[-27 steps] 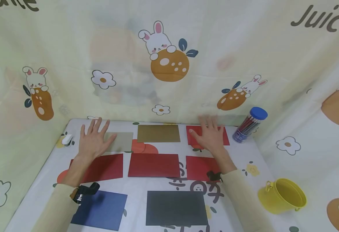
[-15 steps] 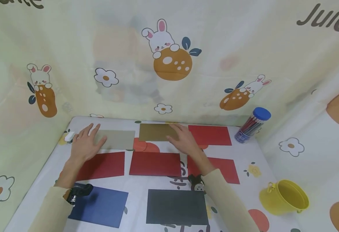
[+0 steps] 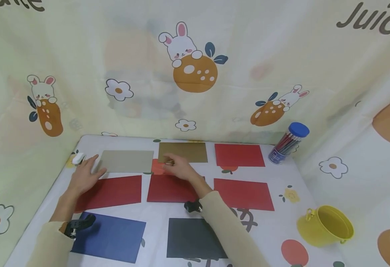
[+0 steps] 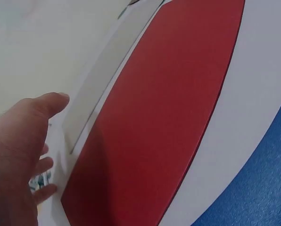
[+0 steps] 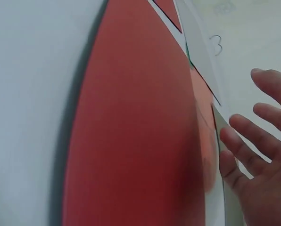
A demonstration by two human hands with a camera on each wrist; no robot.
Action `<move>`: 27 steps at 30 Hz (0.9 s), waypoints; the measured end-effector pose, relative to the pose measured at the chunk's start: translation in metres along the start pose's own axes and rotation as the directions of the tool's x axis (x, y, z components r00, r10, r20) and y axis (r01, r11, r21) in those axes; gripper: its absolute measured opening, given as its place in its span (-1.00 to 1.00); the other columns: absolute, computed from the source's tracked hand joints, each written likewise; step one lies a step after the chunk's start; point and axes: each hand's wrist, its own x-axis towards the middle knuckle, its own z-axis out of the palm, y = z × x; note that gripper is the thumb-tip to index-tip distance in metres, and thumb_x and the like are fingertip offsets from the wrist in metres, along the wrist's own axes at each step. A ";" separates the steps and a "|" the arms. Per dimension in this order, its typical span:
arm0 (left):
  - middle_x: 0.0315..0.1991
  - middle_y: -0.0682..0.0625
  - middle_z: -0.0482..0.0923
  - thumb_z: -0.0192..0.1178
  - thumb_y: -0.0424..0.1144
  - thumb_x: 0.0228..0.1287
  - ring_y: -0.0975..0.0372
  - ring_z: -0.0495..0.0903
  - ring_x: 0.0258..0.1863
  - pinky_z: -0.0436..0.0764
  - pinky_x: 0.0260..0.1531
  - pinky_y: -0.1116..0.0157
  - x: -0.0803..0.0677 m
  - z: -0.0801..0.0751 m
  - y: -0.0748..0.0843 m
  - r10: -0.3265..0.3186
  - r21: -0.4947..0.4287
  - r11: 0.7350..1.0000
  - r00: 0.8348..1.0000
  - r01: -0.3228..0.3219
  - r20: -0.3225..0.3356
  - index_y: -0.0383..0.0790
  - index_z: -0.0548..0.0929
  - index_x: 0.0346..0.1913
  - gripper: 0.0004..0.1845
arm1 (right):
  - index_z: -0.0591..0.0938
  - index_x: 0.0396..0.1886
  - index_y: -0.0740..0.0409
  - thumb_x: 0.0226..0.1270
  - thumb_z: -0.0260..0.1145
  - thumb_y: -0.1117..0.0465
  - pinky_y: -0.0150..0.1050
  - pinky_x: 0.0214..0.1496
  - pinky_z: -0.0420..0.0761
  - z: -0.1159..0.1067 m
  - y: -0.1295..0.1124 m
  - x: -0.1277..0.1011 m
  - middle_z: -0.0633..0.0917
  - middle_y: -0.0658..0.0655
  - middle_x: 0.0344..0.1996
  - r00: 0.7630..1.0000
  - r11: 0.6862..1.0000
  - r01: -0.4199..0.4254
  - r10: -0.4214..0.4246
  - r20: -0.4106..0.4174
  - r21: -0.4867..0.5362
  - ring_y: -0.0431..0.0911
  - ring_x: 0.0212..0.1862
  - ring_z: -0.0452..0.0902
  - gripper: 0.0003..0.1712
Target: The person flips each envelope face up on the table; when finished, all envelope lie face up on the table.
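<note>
My left hand (image 3: 83, 176) is beside a small white stapler (image 3: 79, 158) at the table's left side, its fingertips close to it. Its fingers are loosely spread, with nothing held in the left wrist view. To its right lie a pale grey card (image 3: 126, 161) and a dark red card (image 3: 115, 191). My right hand (image 3: 180, 168) hovers between the gold card (image 3: 185, 148) and the middle red card (image 3: 168, 189), overlapping both in the head view. The right wrist view shows its fingers (image 5: 253, 134) gently bent and empty.
Red cards (image 3: 239, 155) (image 3: 245, 194) lie at the right, with a blue card (image 3: 111, 237) and a dark grey card (image 3: 193, 239) in front. A blue-lidded tub of pencils (image 3: 286, 144) and a yellow bucket (image 3: 325, 226) stand at right. A printed curtain (image 3: 141, 44) hangs behind.
My right hand has moved left from the far right red card, past the gold card, to the middle. My left hand has drawn left and nearer, off the grey card toward the stapler.
</note>
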 end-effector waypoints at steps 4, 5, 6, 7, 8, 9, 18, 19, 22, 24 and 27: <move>0.45 -0.52 0.12 0.11 0.13 0.45 -0.41 0.10 0.40 0.13 0.22 -0.49 -0.001 0.001 -0.007 -0.017 -0.032 0.999 1.000 0.018 0.016 -0.36 0.08 0.55 -0.13 | 0.44 0.44 0.03 0.45 0.28 -0.02 -0.12 0.18 0.60 0.012 -0.007 0.006 0.63 0.07 0.20 0.999 0.999 -0.023 0.021 0.050 0.032 -0.01 0.20 0.54 -0.37; 0.44 -0.53 0.13 0.10 0.13 0.45 -0.42 0.11 0.40 0.13 0.22 -0.49 -0.001 0.001 -0.008 -0.021 -0.035 0.999 1.000 0.022 0.015 -0.37 0.08 0.55 -0.13 | 0.44 0.44 0.02 0.45 0.27 -0.03 -0.11 0.20 0.58 0.014 -0.008 0.007 0.63 0.07 0.19 0.998 0.999 -0.031 0.029 0.056 0.034 -0.01 0.21 0.53 -0.38; 0.44 -0.53 0.13 0.10 0.12 0.45 -0.42 0.12 0.39 0.13 0.21 -0.49 -0.001 0.001 -0.008 -0.025 -0.038 0.999 1.000 0.026 0.018 -0.37 0.08 0.55 -0.14 | 0.45 0.43 0.01 0.44 0.28 -0.03 -0.09 0.21 0.57 0.016 -0.009 0.008 0.63 0.07 0.19 0.998 0.999 -0.036 0.034 0.060 0.035 -0.01 0.22 0.53 -0.38; 0.44 -0.53 0.13 0.10 0.12 0.46 -0.42 0.13 0.39 0.14 0.21 -0.50 -0.001 0.001 -0.007 -0.026 -0.038 0.999 1.000 0.027 0.017 -0.37 0.08 0.55 -0.14 | 0.46 0.42 0.01 0.43 0.28 -0.03 -0.08 0.23 0.55 0.018 -0.010 0.010 0.64 0.07 0.19 0.997 0.999 -0.041 0.039 0.061 0.035 -0.01 0.22 0.52 -0.38; 0.44 -0.53 0.14 0.10 0.12 0.46 -0.42 0.13 0.39 0.14 0.20 -0.50 -0.001 0.001 -0.006 -0.027 -0.037 0.999 1.000 0.027 0.016 -0.37 0.08 0.55 -0.15 | 0.46 0.42 0.01 0.43 0.29 -0.03 -0.07 0.25 0.54 0.019 -0.010 0.010 0.64 0.07 0.18 0.997 0.998 -0.044 0.042 0.061 0.035 -0.02 0.22 0.52 -0.38; 0.43 -0.53 0.15 0.10 0.11 0.46 -0.42 0.14 0.39 0.13 0.20 -0.51 -0.002 0.001 -0.005 -0.029 -0.038 0.999 1.000 0.029 0.013 -0.37 0.09 0.55 -0.15 | 0.47 0.42 0.01 0.42 0.29 -0.02 -0.06 0.25 0.54 0.020 -0.011 0.011 0.65 0.07 0.18 0.997 0.998 -0.046 0.044 0.059 0.033 -0.02 0.21 0.52 -0.38; 0.38 -0.51 0.26 0.13 0.02 0.45 -0.45 0.11 0.36 0.08 0.19 -0.53 -0.003 0.001 0.002 -0.063 -0.043 0.997 0.998 0.064 0.018 -0.36 0.13 0.54 -0.20 | 0.49 0.39 0.03 0.45 0.25 0.04 -0.10 0.21 0.56 0.024 -0.019 0.017 0.67 0.06 0.15 0.997 0.997 -0.064 0.062 0.054 0.041 -0.06 0.17 0.56 -0.44; 0.39 -0.51 0.25 0.13 0.03 0.46 -0.45 0.11 0.37 0.07 0.19 -0.53 -0.003 0.001 0.002 -0.067 -0.046 0.997 0.998 0.068 0.019 -0.35 0.12 0.54 -0.21 | 0.49 0.40 0.04 0.46 0.24 0.04 -0.10 0.21 0.56 0.024 -0.021 0.017 0.67 0.06 0.16 0.996 0.996 -0.072 0.069 0.057 0.049 -0.06 0.17 0.56 -0.44; 0.39 -0.50 0.26 0.11 0.02 0.47 -0.45 0.11 0.36 0.05 0.19 -0.53 -0.003 0.001 0.002 -0.070 -0.063 0.995 0.997 0.071 0.013 -0.36 0.14 0.53 -0.22 | 0.47 0.41 0.06 0.47 0.23 0.04 -0.08 0.21 0.56 0.025 -0.025 0.017 0.66 0.08 0.17 0.994 0.991 -0.094 0.088 0.065 0.095 -0.04 0.18 0.56 -0.43; 0.38 -0.48 0.28 0.11 0.01 0.48 -0.43 0.12 0.37 0.04 0.21 -0.52 -0.003 0.003 0.001 -0.073 -0.081 0.994 0.997 0.073 0.007 -0.37 0.15 0.52 -0.24 | 0.46 0.41 0.08 0.47 0.23 0.05 -0.06 0.22 0.56 0.026 -0.027 0.017 0.65 0.10 0.16 0.992 0.983 -0.114 0.105 0.070 0.143 -0.02 0.18 0.55 -0.43; 0.36 -0.46 0.33 0.09 -0.03 0.50 -0.41 0.14 0.37 0.05 0.23 -0.49 -0.003 0.004 0.001 -0.066 -0.115 0.991 0.998 0.065 -0.004 -0.38 0.17 0.51 -0.28 | 0.47 0.40 0.14 0.47 0.23 0.10 -0.07 0.24 0.55 0.028 -0.029 0.017 0.67 0.10 0.12 0.990 0.967 -0.137 0.126 0.067 0.215 -0.03 0.15 0.56 -0.44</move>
